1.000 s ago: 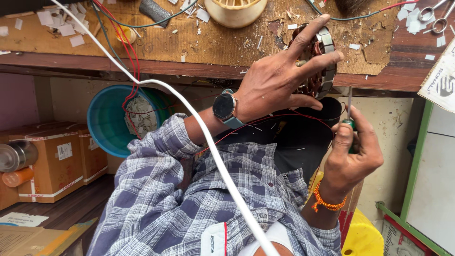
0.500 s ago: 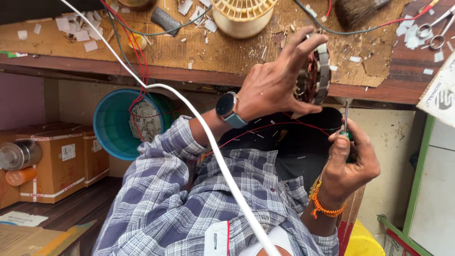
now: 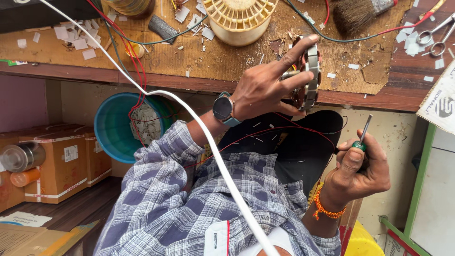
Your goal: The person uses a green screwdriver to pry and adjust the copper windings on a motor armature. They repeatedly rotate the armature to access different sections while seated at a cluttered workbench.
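Note:
My left hand, with a watch on its wrist, grips a round metal motor stator with copper windings, held on edge over the workbench's front edge. Thin red wires run down from the stator across my lap. My right hand, with an orange thread band at the wrist, is closed on a small green-handled screwdriver whose metal shaft points up, below and right of the stator and apart from it.
The wooden workbench carries paper scraps, a cream plastic fan part, a brush, scissors and wires. A white cable crosses my chest. Below left stand a blue bucket, cardboard boxes and a tin.
My left hand has turned the stator more on edge and shifted it slightly left. My right hand with the screwdriver has dropped lower and away from the stator.

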